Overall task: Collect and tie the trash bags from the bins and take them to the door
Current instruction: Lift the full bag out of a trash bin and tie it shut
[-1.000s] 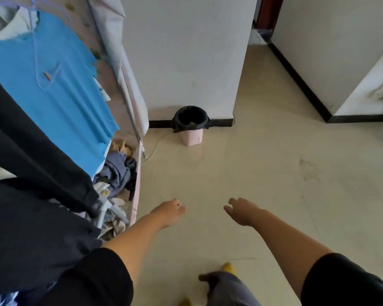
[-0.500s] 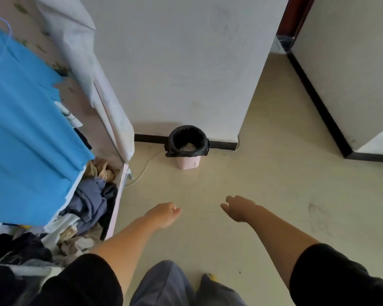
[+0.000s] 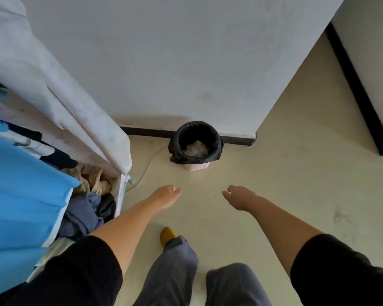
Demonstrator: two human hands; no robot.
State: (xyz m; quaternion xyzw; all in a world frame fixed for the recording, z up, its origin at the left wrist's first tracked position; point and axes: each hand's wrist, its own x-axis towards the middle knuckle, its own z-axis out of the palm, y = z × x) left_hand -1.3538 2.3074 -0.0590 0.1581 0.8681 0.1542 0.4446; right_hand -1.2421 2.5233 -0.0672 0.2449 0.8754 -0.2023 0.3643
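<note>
A small pink bin (image 3: 196, 167) stands on the floor against the white wall. A black trash bag (image 3: 181, 151) lines it, folded down over its rim, with crumpled pale rubbish inside. Both my arms reach forward over the floor, short of the bin. My left hand (image 3: 165, 195) hangs below and left of the bin, fingers loosely curled, holding nothing. My right hand (image 3: 239, 196) hangs below and right of it, fingers relaxed and empty. Neither hand touches the bag.
A fabric wardrobe (image 3: 75, 120) with a pale cover stands at the left, with a hanging blue shirt (image 3: 20, 195) and piled clothes (image 3: 91, 204). A white cable (image 3: 148, 166) runs along the floor beside it. A corridor (image 3: 314, 111) opens at the right past the wall corner.
I have walked closer to the bin, which now looks larger and lower in view. Both hands stay stretched forward and empty. The wardrobe has slid further left.
</note>
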